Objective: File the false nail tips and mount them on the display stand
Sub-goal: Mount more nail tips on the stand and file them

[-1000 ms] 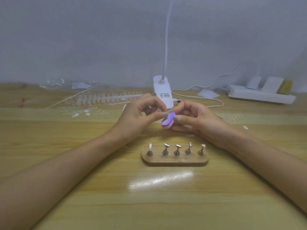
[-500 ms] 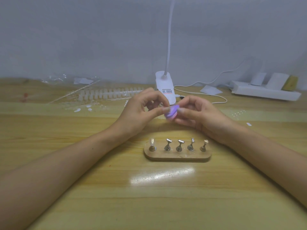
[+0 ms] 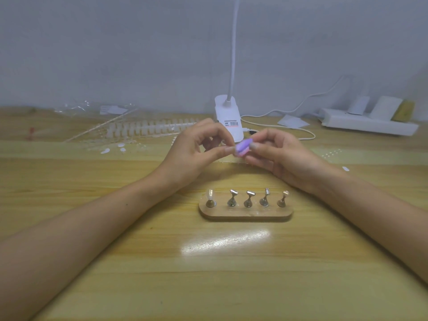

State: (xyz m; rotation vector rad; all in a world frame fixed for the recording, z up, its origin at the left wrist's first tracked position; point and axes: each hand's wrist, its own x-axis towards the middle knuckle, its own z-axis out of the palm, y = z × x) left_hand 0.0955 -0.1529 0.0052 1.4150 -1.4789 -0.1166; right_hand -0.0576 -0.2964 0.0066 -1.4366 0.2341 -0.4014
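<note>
1. Right hand (image 3: 282,156) fingers (image 3: 254,147) are pinching a small purple-pink sanding block (image 3: 243,147) above the wooden table (image 3: 115,262).
2. Left hand (image 3: 192,154) fingers are pinching together at the block's left end; whether they hold a tip is too small to tell.
3. Oval wooden 5-peg display stand (image 3: 245,215) is sitting just person-side of both hands, long axis left-right. The leftmost peg is carrying 1 clear nail tip (image 3: 210,195).

Purple-pink file (image 3: 243,148), white lamp (image 3: 228,117)

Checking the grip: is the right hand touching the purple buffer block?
Touching. Head view: the right hand pinches the purple buffer block between thumb and forefinger.
</note>
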